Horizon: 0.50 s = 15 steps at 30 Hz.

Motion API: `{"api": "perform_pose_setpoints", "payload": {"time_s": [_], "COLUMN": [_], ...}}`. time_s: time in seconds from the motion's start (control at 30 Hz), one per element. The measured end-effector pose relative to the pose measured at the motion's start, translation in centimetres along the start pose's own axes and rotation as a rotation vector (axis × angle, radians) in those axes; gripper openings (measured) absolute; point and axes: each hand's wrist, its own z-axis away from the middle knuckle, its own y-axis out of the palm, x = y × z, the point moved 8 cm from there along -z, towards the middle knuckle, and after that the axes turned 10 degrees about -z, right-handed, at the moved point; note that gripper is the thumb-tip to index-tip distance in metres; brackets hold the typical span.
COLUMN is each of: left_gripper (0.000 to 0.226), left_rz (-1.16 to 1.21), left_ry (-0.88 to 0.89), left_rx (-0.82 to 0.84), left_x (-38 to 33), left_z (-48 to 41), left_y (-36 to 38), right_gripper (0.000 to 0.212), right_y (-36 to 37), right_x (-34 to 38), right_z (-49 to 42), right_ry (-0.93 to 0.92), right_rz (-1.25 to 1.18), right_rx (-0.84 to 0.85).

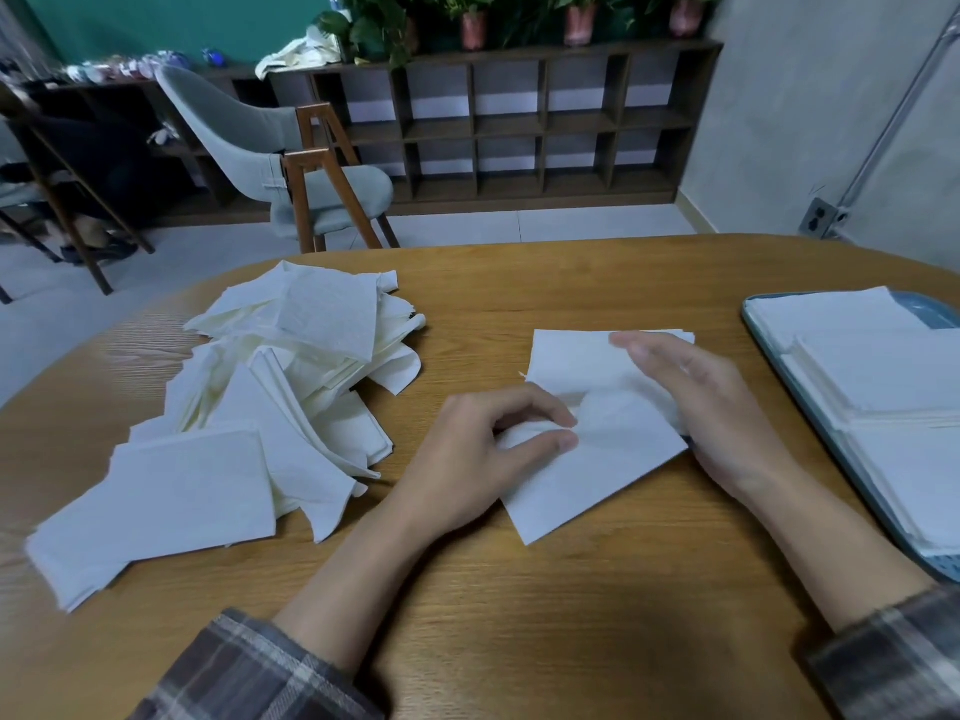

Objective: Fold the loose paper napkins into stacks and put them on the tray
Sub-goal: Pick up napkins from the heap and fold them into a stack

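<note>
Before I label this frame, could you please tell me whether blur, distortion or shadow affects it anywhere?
Head view: the right hand is motion-blurred at its fingertips, while the left hand pinching the napkin is sharp. Head view: the wide-angle lens bows the table edge and the shelf. Head view: a soft dark shadow lies between the forearms, with no harsh glare.

Rounded wood-grain counter (519, 631) in front. Beyond, pale tiled floor (156, 272) and a grey padded chair (234, 132) on wooden legs. Against the far wall, a long dark cubby shelf (519, 124), topped with potted plants (472, 23). Green wall (182, 23) behind, grey wall (789, 106) to the right, with a metal conduit (903, 112) down to a socket (818, 216).
</note>
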Motion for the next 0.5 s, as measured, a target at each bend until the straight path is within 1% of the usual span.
{"api": "perform_pose_setpoints", "payload": {"time_s": [0.07,0.13,0.17,0.2,0.23,0.27,0.3,0.4,0.43,0.5], "left_gripper": [0.010,0.015,0.017,0.019,0.021,0.024,0.027,0.029,0.028,0.027], "left_rz": [0.091,0.128,0.122,0.112,0.111,0.117,0.124,0.145,0.159,0.214], "left_ry": [-0.015,-0.024,-0.028,-0.032,-0.038,-0.046,-0.056,-0.074,-0.070,-0.069], "left_rx": [-0.043,-0.071,-0.076,-0.075,-0.073,-0.078,-0.094,-0.155,-0.142,-0.063], "left_x": [0.1,0.3,0.4,0.5,0.5,0.6,0.8,1.0,0.9,0.6], "left_z": [0.0,-0.1,-0.2,-0.2,-0.2,-0.3,-0.3,-0.2,-0.2,-0.2], "left_y": [-0.5,-0.8,-0.8,-0.8,-0.8,-0.9,-1.0,-1.6,-1.7,-1.3], "right_gripper": [0.048,0.056,0.051,0.039,0.026,0.017,0.015,0.017,0.018,0.020], "right_y": [1.0,2.0,2.4,2.6,2.6,2.5,2.2,1.7,1.6,1.7], "right_x": [-0.4,-0.8,-0.8,-0.8,-0.6,-0.4,-0.5,-0.8,-0.8,-0.9], "right_z": [0.2,0.6,0.7,0.8,0.9,0.9,0.9,0.8,0.8,0.9], "right_ry": [0.043,0.089,0.099,0.098,0.091,0.091,0.099,0.133,0.144,0.165], "right_rz": [-0.085,-0.122,-0.110,-0.089,-0.073,-0.065,-0.063,-0.114,-0.121,-0.128], "right_rx": [0.096,0.197,0.232,0.245,0.240,0.217,0.188,0.155,0.155,0.170]}}
